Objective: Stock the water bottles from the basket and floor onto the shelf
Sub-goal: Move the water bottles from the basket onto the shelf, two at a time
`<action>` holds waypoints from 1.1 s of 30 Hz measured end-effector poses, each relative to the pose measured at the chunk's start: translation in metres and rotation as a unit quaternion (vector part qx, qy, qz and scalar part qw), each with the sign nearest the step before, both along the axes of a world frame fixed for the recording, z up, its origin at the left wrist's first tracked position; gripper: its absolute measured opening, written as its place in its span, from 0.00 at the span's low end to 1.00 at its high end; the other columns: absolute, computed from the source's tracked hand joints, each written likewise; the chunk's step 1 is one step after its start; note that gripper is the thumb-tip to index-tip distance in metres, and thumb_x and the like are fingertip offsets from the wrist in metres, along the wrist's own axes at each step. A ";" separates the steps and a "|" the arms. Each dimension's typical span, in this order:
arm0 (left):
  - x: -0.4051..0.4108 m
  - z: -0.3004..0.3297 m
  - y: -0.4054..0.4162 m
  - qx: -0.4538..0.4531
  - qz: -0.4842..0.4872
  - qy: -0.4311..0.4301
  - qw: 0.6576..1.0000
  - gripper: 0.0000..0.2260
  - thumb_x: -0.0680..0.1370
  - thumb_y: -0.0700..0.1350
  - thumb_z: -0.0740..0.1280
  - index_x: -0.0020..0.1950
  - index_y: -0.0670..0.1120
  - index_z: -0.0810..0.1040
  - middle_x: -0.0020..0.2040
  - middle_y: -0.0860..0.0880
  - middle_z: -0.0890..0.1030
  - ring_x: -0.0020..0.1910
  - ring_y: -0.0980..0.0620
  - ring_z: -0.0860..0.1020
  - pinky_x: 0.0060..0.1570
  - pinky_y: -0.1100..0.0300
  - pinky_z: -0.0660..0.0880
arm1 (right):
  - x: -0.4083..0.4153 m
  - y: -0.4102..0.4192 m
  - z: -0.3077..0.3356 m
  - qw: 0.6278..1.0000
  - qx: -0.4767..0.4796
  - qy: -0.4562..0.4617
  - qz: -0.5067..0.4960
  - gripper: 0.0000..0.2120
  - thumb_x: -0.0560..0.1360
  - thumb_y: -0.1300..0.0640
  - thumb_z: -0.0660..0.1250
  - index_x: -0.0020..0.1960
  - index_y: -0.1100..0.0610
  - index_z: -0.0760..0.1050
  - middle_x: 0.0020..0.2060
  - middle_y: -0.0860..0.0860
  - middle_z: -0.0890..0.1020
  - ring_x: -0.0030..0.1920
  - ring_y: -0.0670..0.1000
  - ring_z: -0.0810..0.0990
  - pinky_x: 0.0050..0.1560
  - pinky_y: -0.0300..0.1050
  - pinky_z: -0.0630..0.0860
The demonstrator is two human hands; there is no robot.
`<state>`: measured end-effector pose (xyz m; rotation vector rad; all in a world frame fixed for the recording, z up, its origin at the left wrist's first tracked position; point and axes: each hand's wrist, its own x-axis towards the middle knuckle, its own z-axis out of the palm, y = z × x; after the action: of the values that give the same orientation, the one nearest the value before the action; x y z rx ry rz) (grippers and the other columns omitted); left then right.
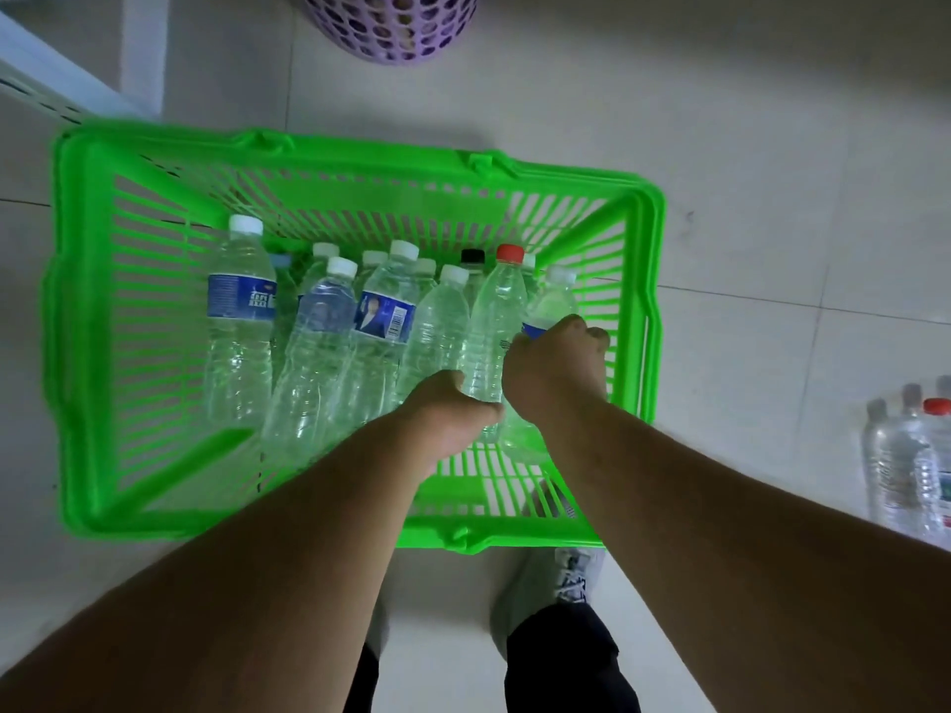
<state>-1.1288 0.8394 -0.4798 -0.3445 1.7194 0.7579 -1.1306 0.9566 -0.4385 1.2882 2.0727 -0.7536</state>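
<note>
The floor [746, 146] is laid with large pale, glossy tiles crossed by thin dark grout lines. At its far edge stands a lilac plastic bin [391, 23] pierced with round holes. In the far left corner a white slotted panel [46, 79] slants beside a white upright post [144, 48]. The light is soft and dim.

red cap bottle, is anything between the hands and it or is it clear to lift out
Nothing visible lies between them: the left hand is already closed around the lower body of the red cap bottle. The right hand grips the neighbouring bottle. Above the green basket nothing shows, so lifting looks unblocked.
</note>
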 end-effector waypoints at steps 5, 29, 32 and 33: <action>0.001 -0.009 -0.001 0.001 0.008 -0.014 1.000 0.38 0.74 0.50 0.73 0.79 0.47 0.57 0.78 0.45 0.62 0.73 0.44 0.67 0.66 0.53 0.66 | -0.004 0.002 -0.008 1.000 -0.005 0.016 -0.026 0.20 0.80 0.56 0.59 0.68 0.64 0.65 0.67 0.63 0.67 0.60 0.60 0.74 0.50 0.42 0.67; 0.011 0.014 -0.020 -0.007 0.039 0.013 0.999 0.44 0.68 0.62 0.76 0.77 0.46 0.62 0.76 0.46 0.67 0.67 0.47 0.72 0.63 0.55 0.71 | -0.026 0.015 -0.059 0.997 -0.035 -0.052 -0.046 0.21 0.72 0.60 0.69 0.63 0.63 0.71 0.58 0.58 0.79 0.56 0.58 0.80 0.38 0.40 0.70; 0.011 0.018 -0.032 0.006 0.038 0.005 0.999 0.43 0.69 0.60 0.76 0.78 0.47 0.61 0.77 0.47 0.65 0.72 0.46 0.68 0.64 0.56 0.66 | -0.028 0.016 -0.062 0.997 -0.040 -0.059 -0.030 0.19 0.70 0.58 0.71 0.59 0.62 0.76 0.54 0.57 0.82 0.51 0.57 0.81 0.32 0.38 0.69; 0.011 0.019 -0.036 0.009 0.041 0.000 0.999 0.43 0.70 0.59 0.76 0.78 0.47 0.61 0.77 0.47 0.65 0.73 0.46 0.67 0.63 0.58 0.65 | -0.030 0.013 -0.062 0.997 -0.038 -0.063 -0.021 0.20 0.70 0.55 0.71 0.60 0.61 0.76 0.54 0.56 0.81 0.52 0.57 0.81 0.36 0.39 0.72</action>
<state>-1.1182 0.8033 -0.4609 -0.4048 1.7069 0.8316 -1.1604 0.9698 -0.5004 1.3075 1.9034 -0.7430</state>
